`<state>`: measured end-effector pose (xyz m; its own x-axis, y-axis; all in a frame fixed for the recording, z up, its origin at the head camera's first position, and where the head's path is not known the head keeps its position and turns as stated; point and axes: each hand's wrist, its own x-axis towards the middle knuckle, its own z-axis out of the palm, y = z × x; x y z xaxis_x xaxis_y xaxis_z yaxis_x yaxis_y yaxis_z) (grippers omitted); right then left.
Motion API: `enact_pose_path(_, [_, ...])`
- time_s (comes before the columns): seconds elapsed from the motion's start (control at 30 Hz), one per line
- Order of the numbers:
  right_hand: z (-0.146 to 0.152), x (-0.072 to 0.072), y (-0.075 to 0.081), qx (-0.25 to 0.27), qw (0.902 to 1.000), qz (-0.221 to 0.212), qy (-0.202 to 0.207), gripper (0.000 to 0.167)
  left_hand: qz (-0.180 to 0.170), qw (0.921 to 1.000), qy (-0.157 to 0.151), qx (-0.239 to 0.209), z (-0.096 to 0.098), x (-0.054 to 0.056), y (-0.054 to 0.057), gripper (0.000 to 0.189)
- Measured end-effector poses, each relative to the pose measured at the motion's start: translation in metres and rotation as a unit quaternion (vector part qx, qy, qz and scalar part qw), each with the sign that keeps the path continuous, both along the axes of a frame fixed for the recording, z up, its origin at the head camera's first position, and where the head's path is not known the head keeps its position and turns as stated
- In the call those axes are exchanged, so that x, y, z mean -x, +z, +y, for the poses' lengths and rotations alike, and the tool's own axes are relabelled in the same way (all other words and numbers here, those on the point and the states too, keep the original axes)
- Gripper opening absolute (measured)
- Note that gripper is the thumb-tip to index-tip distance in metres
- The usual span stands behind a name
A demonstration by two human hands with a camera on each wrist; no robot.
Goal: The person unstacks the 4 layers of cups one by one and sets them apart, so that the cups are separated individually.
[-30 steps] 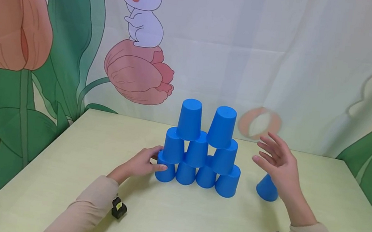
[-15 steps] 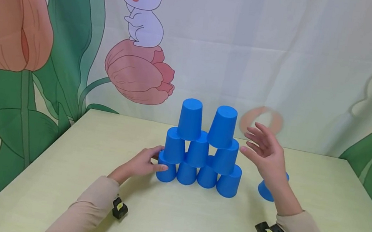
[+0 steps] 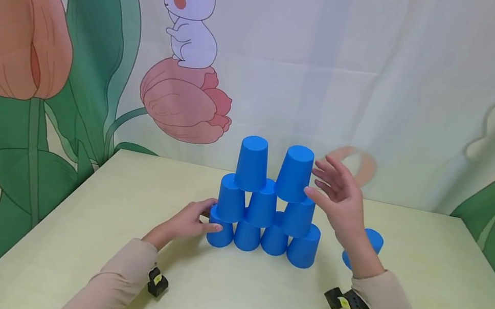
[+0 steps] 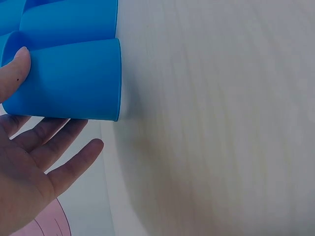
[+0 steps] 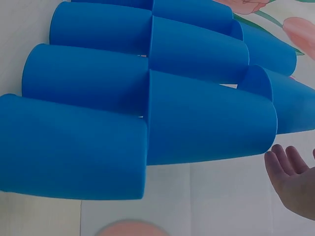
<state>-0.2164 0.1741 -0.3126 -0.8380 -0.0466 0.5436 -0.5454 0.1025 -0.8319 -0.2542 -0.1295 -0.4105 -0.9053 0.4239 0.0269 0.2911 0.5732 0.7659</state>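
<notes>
Several upside-down blue cups stand stacked in three tiers in the head view. My left hand (image 3: 186,220) holds the bottom-left cup (image 3: 220,239), its thumb across the front and its fingers behind. In the left wrist view, the thumb (image 4: 17,69) lies on that cup's side, the fingers spread along the opposite side. My right hand (image 3: 339,197) is beside the top-right cup (image 3: 295,173), fingers parted and gently bent, holding nothing. Its thumb tip reaches the cup's lower right edge. Left of that cup is the other top cup (image 3: 252,164), a gap between them.
One more blue cup (image 3: 373,239) stands alone on the table (image 3: 230,296), right of the stack and partly hidden by my right forearm. A printed curtain (image 3: 376,88) with flowers and a rabbit hangs behind the table's back edge.
My right hand has moved left, from above the lone cup to beside the top-right cup. The left hand and the stack have stayed in place.
</notes>
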Motion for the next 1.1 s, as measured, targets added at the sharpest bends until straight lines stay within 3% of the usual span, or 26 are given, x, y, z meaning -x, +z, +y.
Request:
enact_pose_path(0.4, [-0.013, 0.012, -0.002, -0.012, 0.9996, 0.017, 0.018, 0.064, 0.002, 1.0000, 0.000, 0.001, 0.000, 0.000, -0.001, 0.064])
enact_pose_path(0.77, [-0.018, 0.016, -0.002, -0.073, 0.9972, -0.005, 0.011, 0.073, 0.003, 1.0000, 0.001, 0.007, 0.000, 0.000, 0.001, 0.065])
enact_pose_path(1.1, [-0.022, 0.015, -0.002, -0.065, 0.9978, -0.004, -0.011, 0.067, -0.001, 1.0000, 0.003, 0.007, 0.000, -0.001, 0.000, 0.065])
